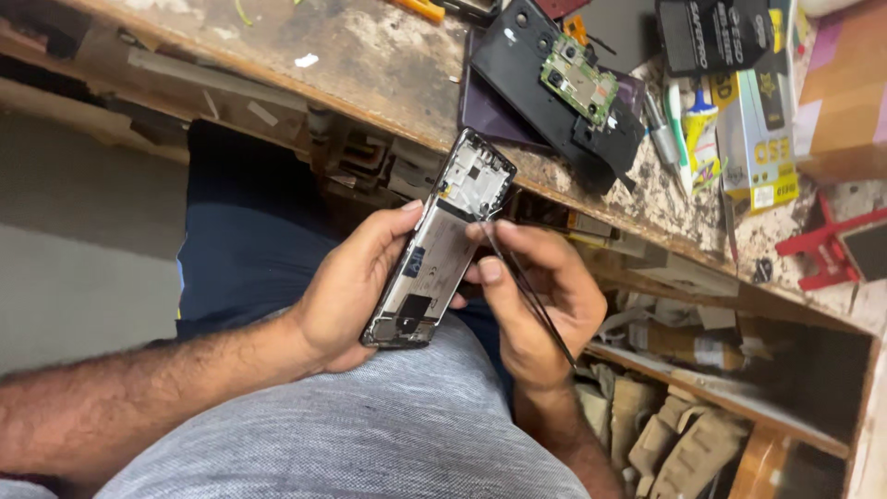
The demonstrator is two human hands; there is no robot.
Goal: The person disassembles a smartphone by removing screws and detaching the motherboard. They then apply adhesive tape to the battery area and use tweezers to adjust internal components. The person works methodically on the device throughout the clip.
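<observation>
My left hand [346,296] grips the opened phone frame [442,245], board already out on the far worktop [370,65]; my right hand [536,296] pinches tweezers [527,296] inside, parts remaining.

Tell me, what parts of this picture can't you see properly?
- Tips of the tweezers, head view: too thin and blurred against the opened phone.
- Underside of the phone: covered by the left hand and the right hand.
- Small parts on the green circuit board: too small to tell.
- Red stand: cut off by the right edge.
- Things on the shelf under the workbench: dark, jumbled.
</observation>
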